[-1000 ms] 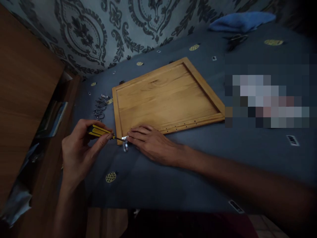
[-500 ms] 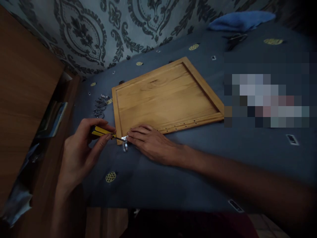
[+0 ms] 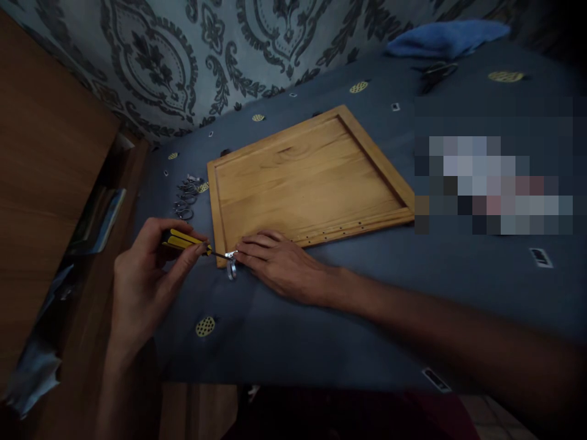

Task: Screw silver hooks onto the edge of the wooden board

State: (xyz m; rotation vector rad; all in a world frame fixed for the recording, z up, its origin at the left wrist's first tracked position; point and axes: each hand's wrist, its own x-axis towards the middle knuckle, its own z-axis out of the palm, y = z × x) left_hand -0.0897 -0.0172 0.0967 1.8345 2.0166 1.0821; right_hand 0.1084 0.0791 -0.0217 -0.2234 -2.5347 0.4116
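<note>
L hand (image 3: 147, 275) grip clamped on screwdriver (image 3: 181, 239), handle slightly rolled vs 0.5 s ago; tip still at metal fitting (image 3: 232, 271), wooden panel's (image 3: 302, 177) approx. 8 o'clock, so work's apparently same spot. R hand (image 3: 288, 269) flat on panel, fitting's 3 o'clock, unclamped.

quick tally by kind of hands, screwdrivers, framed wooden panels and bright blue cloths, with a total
Hands (left hand, right hand): 2
Screwdriver: 1
Framed wooden panel: 1
Bright blue cloth: 1
Total: 5, leaving out whatever the pixelated patch hides
</note>
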